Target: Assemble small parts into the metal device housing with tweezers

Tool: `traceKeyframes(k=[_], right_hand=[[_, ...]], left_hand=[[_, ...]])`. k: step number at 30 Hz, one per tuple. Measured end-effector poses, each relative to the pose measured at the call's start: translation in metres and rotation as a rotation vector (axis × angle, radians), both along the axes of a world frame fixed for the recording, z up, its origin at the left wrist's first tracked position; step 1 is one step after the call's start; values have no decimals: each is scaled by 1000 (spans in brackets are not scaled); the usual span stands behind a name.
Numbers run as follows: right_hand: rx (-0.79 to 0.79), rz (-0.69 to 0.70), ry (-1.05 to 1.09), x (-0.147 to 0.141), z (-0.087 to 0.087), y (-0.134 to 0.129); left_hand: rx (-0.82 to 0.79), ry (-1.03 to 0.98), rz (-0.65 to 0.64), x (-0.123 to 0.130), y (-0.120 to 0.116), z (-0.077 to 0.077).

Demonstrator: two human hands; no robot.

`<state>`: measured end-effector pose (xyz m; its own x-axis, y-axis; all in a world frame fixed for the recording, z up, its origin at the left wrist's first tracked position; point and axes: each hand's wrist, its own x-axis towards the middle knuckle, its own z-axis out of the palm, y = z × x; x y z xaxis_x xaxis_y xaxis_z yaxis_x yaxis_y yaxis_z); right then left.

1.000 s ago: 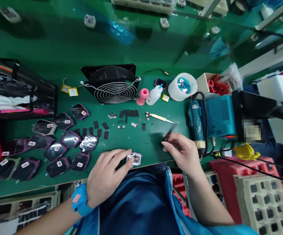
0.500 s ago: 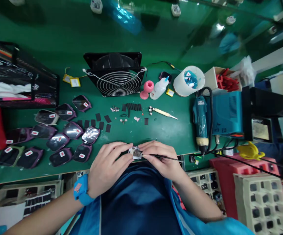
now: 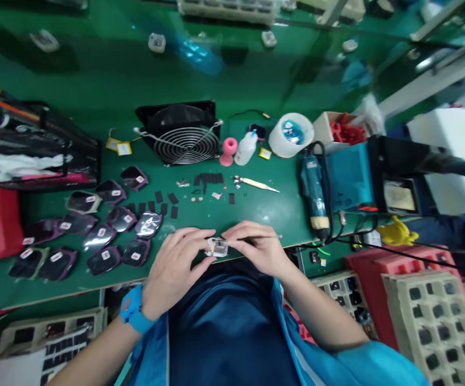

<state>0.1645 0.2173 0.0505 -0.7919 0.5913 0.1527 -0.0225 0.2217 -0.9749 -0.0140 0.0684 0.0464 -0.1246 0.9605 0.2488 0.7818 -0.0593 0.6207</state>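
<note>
Head view recorded a small white casing (image 3: 218, 246) at the near edge of the worktop (image 3: 286, 209), directly before the person's torso, its inner side facing up. Whether it rested on the surface or was held just above could not be told. The left hand (image 3: 175, 262) pinched its left side between thumb and fingers. The right hand (image 3: 262, 249) had thumb and fingers pressed together on a dark slender tool (image 3: 256, 237), blurred, with its fingertips at the casing's right side; actual contact of the tool tip was too small to confirm. A second earlier the right hand had stood apart from the casing, off to the right; it had since come in, while the left hand's grip was unchanged. Both hands were therefore engaged on one piece, judged as close work at its exposed interior. Beyond them lay black pads (image 3: 209, 179), small metal parts (image 3: 182, 183) and a cream-handled tool (image 3: 256, 184), none touched. Dark-faced casings (image 3: 148, 225) with red-marked labels were grouped to the left. A fan (image 3: 186, 134), a pink stand (image 3: 228, 151) and a bottle (image 3: 246, 148) stood farther back; a teal power driver (image 3: 314, 187) lay to the right.
</note>
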Motion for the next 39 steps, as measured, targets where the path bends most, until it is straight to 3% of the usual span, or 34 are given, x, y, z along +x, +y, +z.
traceKeyframes(k=[2, 4, 7, 11, 14, 16, 18, 21, 23, 26, 31, 35, 39], right_hand=[[-43, -48, -49, 2, 4, 13], [58, -49, -159, 7, 11, 27], [410, 19, -444, 18, 22, 40], [796, 56, -788, 25, 30, 39], [912, -1, -814, 28, 33, 33], [897, -68, -690, 32, 37, 26], [746, -78, -462, 35, 42, 15], [328, 1, -148, 38, 46, -6], [78, 29, -64, 38, 45, -18], [-124, -1, -50, 38, 38, -29], [-235, -53, -25, 43, 28, -36], [-190, -100, -49, 48, 23, -43], [-164, -101, -75, 49, 16, -50]], left_hand=[[13, -29, 10, 0, 2, 0], [55, -204, 89, 2, 4, 3], [91, -779, 269, 8, 3, 12], [-95, -1532, 358, 21, -6, 29], [-246, -1820, 345, 35, -11, 37], [-312, -1916, 330, 44, -14, 39], [-364, -1962, 313, 52, -16, 38], [-424, -1983, 301, 65, -18, 32], [-442, -1980, 306, 73, -20, 29], [-440, -1955, 325, 82, -21, 28], [-344, -1815, 304, 91, -20, 30], [-244, -1471, 280, 89, -21, 25], [-253, -1099, 291, 79, -29, 20]])
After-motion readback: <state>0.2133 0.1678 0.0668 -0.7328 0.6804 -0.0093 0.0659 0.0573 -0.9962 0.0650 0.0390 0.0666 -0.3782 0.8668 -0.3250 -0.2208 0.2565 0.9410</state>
